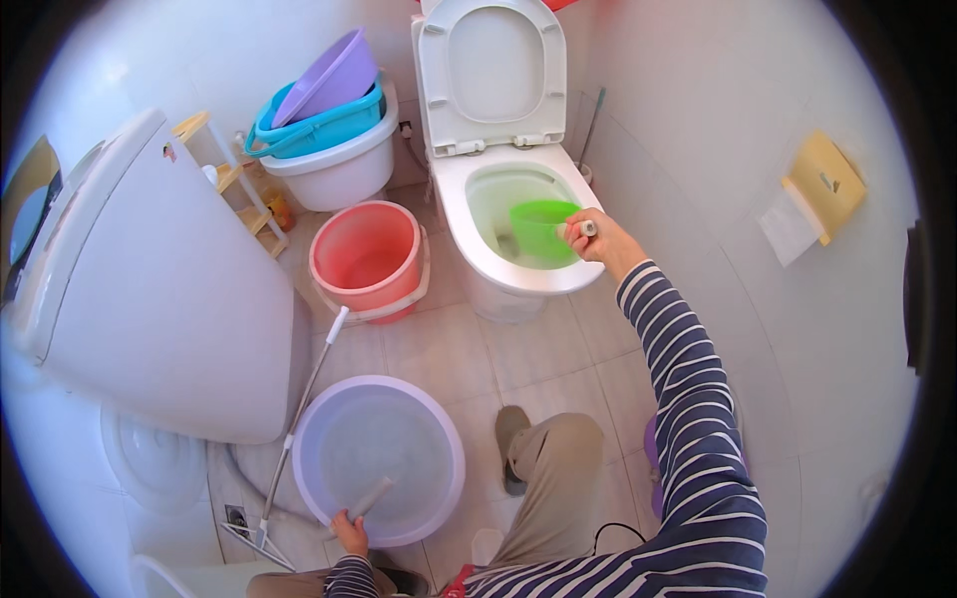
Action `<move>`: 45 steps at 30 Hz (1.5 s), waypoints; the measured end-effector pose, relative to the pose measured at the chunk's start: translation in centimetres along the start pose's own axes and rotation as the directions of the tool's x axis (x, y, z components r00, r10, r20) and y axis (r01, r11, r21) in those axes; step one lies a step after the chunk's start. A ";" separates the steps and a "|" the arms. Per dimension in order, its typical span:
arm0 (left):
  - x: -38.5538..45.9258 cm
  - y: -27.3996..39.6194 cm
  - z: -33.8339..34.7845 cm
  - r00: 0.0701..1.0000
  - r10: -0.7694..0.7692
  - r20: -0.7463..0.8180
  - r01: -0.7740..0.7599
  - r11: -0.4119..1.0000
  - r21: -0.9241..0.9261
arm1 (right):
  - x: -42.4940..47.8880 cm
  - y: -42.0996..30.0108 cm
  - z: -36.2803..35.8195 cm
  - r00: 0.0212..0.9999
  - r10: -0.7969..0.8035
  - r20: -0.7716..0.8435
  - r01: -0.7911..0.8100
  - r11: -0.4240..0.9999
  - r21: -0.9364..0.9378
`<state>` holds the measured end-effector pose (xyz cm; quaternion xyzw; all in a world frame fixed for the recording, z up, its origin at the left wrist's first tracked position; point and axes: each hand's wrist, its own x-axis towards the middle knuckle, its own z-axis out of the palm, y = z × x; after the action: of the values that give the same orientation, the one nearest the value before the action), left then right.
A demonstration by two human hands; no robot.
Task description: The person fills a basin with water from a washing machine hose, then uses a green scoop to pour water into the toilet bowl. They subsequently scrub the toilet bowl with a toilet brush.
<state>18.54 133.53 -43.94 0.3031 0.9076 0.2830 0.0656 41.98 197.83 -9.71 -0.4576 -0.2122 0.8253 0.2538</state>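
My right hand (594, 235) is closed around the white handle of a green plastic dipper (540, 224). The dipper is inside the bowl of a white toilet (493, 278), whose seat (553, 67) and lid are raised. My left hand (349, 532) is at the near rim of a round lavender basin (452, 437), gripping a grey hose (371, 497). The hose's end points into the basin, over or in cloudy water (389, 441); I cannot tell whether it touches the surface. Behind my left hand the hose runs along the floor toward a white washing machine (202, 299).
A pink bucket (366, 254) stands left of the toilet. Behind it, a purple basin (329, 75) and a turquoise tub (336, 127) sit on a white tub (336, 176). A floor squeegee (303, 404) leans between machine and basin. A toilet brush (591, 134) stands by the right wall.
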 end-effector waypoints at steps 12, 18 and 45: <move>-0.3 -1.1 0.0 0.999 0.034 0.012 -0.035 0.999 0.036 | 4.7 -0.5 3.0 0.996 -0.079 -0.035 0.065 0.955 -0.289; 0.0 -0.3 -0.4 0.999 0.012 0.050 -0.014 0.999 0.047 | 1.0 3.3 -0.2 0.987 0.060 0.149 -0.041 0.991 -0.129; -0.6 -1.2 -0.1 0.992 0.106 0.066 -0.111 0.992 0.061 | 0.5 9.0 -3.4 0.824 -0.077 0.561 -0.173 0.909 0.379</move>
<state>18.36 132.31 -44.57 0.3626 0.8960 0.2469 0.0686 42.61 191.52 -16.94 -0.1340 -0.0862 0.9552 0.2493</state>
